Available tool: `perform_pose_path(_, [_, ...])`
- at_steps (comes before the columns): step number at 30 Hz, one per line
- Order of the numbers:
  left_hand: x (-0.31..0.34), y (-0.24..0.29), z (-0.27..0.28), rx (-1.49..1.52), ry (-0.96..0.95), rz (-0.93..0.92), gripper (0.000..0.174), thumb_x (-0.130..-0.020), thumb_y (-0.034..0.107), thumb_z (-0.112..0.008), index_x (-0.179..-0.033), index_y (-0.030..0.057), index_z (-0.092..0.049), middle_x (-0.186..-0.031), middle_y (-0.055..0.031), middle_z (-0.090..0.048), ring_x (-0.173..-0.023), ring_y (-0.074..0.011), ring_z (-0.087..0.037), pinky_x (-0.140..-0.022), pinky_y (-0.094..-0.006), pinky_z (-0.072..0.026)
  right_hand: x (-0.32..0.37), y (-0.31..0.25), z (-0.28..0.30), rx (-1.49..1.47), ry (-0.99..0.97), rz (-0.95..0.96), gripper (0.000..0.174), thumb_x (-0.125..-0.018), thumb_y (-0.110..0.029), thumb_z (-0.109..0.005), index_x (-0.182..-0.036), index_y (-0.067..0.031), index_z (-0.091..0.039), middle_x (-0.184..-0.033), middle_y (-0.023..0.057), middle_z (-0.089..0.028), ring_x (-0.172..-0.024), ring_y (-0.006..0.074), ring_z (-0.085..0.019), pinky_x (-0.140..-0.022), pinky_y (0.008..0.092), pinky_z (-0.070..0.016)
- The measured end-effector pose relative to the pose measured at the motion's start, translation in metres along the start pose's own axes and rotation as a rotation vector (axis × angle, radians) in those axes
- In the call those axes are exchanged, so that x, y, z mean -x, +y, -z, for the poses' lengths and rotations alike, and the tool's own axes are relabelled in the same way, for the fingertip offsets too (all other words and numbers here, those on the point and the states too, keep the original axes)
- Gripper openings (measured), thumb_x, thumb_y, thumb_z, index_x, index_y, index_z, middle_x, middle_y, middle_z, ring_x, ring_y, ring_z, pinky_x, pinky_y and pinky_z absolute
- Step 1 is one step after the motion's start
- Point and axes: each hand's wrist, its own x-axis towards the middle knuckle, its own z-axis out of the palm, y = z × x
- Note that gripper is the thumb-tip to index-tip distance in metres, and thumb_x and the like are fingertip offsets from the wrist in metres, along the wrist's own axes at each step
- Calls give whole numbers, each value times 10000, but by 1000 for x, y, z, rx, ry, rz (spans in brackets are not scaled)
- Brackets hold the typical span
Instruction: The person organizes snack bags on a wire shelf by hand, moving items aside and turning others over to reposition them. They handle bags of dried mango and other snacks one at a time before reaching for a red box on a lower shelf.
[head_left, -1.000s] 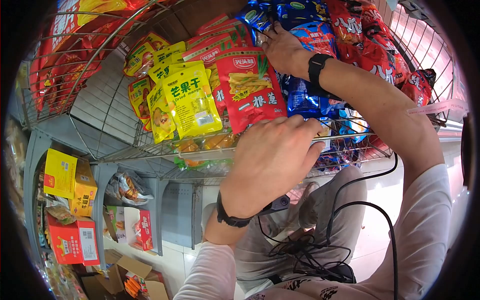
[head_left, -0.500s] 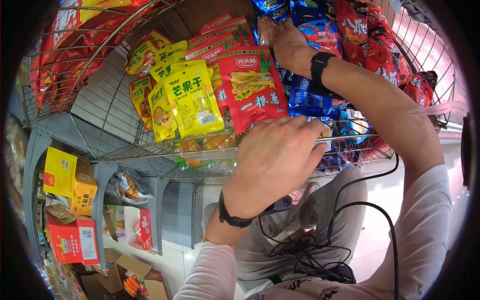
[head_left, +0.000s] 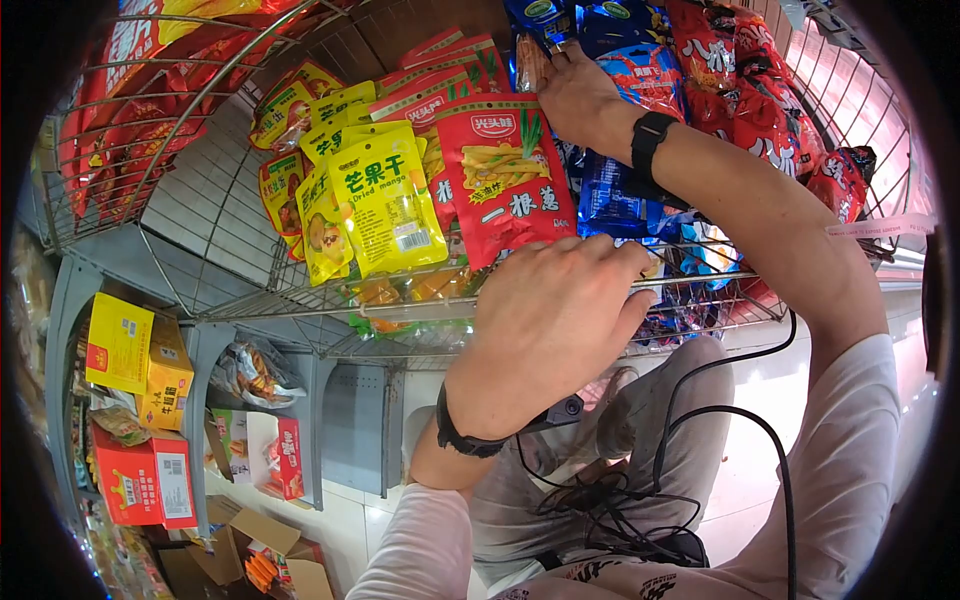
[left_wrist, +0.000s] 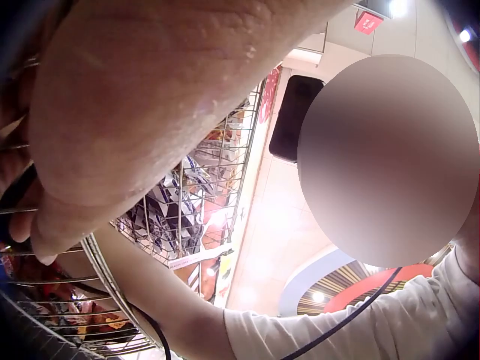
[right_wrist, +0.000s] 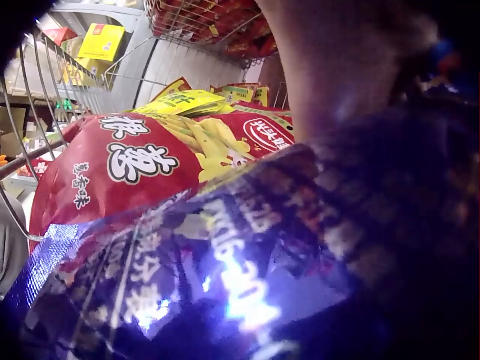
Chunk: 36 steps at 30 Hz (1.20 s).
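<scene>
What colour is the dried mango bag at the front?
Yellow, with green writing. The head view shows the dried mango bag best.

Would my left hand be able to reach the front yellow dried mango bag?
Probably yes: the left hand is at the wire rim nearby, and nothing covers the printed face of the front mango bag.

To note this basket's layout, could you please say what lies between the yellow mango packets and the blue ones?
Red packets lie between them, as the head view shows.
</scene>
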Motion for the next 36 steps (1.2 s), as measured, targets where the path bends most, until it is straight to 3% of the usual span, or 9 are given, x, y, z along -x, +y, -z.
perform_pose_path(2, [0, 0, 0, 11, 0, -4, 272, -967, 317, -691, -1132, 102, -724, -1016, -95, -750, -881, -322, -735, -750, -467, -570, -1, 0, -5, -27, 155, -7, 359, -918, -215, -621, -1182, 0, -735, -1203, 131, -741, -1251, 305, -618, -1153, 472, -380])
perform_pose_path(8, [1, 0, 0, 7, 15, -7, 284, -962, 328, -693, -1131, 102, -725, -981, -110, -746, -886, -338, -729, -753, -471, -568, 1, 2, 3, -213, 309, 24, 339, -882, -242, -671, -1119, -10, -745, -1141, 126, -749, -1137, 257, -670, -1067, 408, -441])
perform_pose_path(15, [2, 0, 0, 2, 21, -10, 283, -968, 330, -683, -1123, 97, -724, -991, -110, -740, -892, -341, -725, -759, -473, -567, 1, -4, 28, -369, 260, 111, 369, -872, -297, -695, -1099, -9, -731, -1094, 126, -755, -1133, 257, -671, -1051, 418, -458])
perform_pose_path(21, [2, -2, 0, -4, 30, -30, 271, -968, 325, -683, -1112, 99, -725, -988, -105, -737, -885, -336, -725, -759, -466, -565, 3, -12, 15, -472, 409, 144, 425, -885, -332, -690, -1168, -16, -678, -1045, 153, -741, -1110, 325, -693, -1026, 468, -488])
perform_pose_path(23, [3, -2, 0, 17, 41, -44, 265, -964, 319, -688, -1108, 100, -724, -975, -103, -734, -874, -333, -724, -752, -466, -562, 3, -11, 14, -604, 272, 171, 458, -907, -367, -691, -1202, -18, -652, -1076, 187, -730, -1103, 358, -698, -1031, 483, -492])
perform_pose_path(27, [3, -2, -2, 11, 50, -46, 259, -962, 313, -691, -1105, 100, -724, -961, -103, -729, -861, -333, -722, -743, -468, -559, 7, -14, 12, -615, 227, 114, 553, -946, -442, -669, -1287, -11, -611, -1075, 204, -732, -1132, 372, -690, -1050, 479, -485])
perform_pose_path(32, [3, -2, -2, 16, 63, -47, 258, -963, 314, -688, -1103, 100, -721, -956, -104, -726, -870, -335, -719, -752, -467, -558, 10, -14, 21, -583, 65, 127, 818, -1000, -656, -532, -1487, 1, -511, -1171, 260, -733, -1216, 395, -664, -1111, 475, -446])
perform_pose_path(36, [3, -2, -1, 6, 48, -38, 259, -963, 315, -686, -1103, 100, -720, -964, -102, -729, -881, -331, -721, -763, -464, -561, 12, -13, 31, -625, -58, 153, 895, -997, -713, -487, -1531, 5, -478, -1177, 280, -732, -1232, 403, -655, -1137, 474, -421])
